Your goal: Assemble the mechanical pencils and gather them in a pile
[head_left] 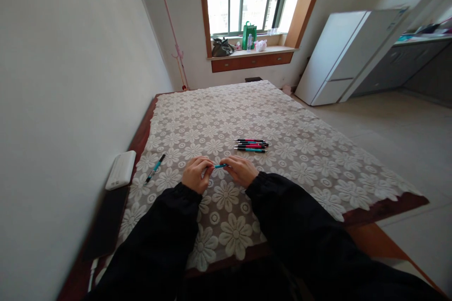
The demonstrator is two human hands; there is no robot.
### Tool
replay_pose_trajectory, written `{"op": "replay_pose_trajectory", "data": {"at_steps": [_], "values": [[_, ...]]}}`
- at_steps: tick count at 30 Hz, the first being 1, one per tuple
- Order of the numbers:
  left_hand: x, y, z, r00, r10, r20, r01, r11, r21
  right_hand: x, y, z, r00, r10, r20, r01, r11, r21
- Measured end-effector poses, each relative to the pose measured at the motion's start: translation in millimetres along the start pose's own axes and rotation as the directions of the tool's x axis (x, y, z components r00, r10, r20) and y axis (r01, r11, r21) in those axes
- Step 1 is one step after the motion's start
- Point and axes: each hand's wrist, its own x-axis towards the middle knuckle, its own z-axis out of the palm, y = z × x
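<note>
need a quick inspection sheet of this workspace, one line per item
surface: table under a white floral lace cloth
job's things: teal pen held between both hands; pen bunch just beyond them; single pen to the left
clutter: white box and dark flat slab at the wall edge
grippers: left hand and right hand each pinch an end of the teal pen
cables: white cable at the table's near left edge
surroundings: window sill with bags, fridge, pink coat stand

A white box (121,170) lies at the counter (370,183) edge; a fridge (339,56) stands right, bags (221,47) on the windowsill.
</note>
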Motion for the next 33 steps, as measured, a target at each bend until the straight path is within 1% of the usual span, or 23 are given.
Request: {"op": "replay_pose_trajectory", "data": {"at_steps": [3,6,9,12,17,19,24,27,30,33], "values": [[-0.4,-2.9,0.6,0.999,-0.030,-0.034,0.029,0.999,-0.025,0.9,2.8,-1.0,0.998,0.053,-0.038,-0.054,0.998,-0.021],[-0.6,-4.9,1.3,0.997,-0.042,-0.058,0.040,0.998,-0.039,0.8,4.6,-0.5,0.996,0.078,-0.034,-0.079,0.996,-0.042],[-0.6,-4.2,0.7,0.999,-0.021,-0.045,0.019,0.999,-0.039,-0.2,5.7,0.2,0.999,0.047,-0.006,-0.047,0.998,-0.049],[-1.0,-2.5,-0.8,0.999,-0.018,-0.050,0.017,1.000,-0.020,-1.4,6.6,0.5,1.000,-0.012,-0.002,0.012,0.999,-0.036],[-3.0,1.2,-2.2,0.997,-0.047,-0.058,0.053,0.994,0.097,-1.5,7.0,0.4,0.997,-0.078,-0.013,0.078,0.996,-0.039],[-3.0,2.2,-1.9,0.997,-0.049,-0.055,0.055,0.993,0.105,-1.3,6.5,0.2,0.996,-0.084,-0.016,0.084,0.995,-0.046],[-1.4,0.1,-0.2,0.998,-0.025,-0.051,0.025,1.000,-0.002,-1.5,7.2,1.2,0.998,-0.044,-0.039,0.043,0.999,-0.029],[-1.7,-3.1,0.9,0.999,0.000,-0.045,-0.002,0.998,-0.055,-2.3,9.5,2.6,0.999,-0.031,-0.032,0.030,0.999,-0.012],[-2.7,-5.4,1.8,0.999,0.011,-0.036,-0.013,0.998,-0.066,-2.7,9.8,2.8,1.000,-0.020,-0.011,0.020,1.000,-0.016],[-3.0,-5.7,2.3,1.000,0.008,-0.025,-0.009,0.999,-0.041,-2.0,5.9,1.1,0.999,0.027,0.022,-0.026,0.999,-0.039]]}}
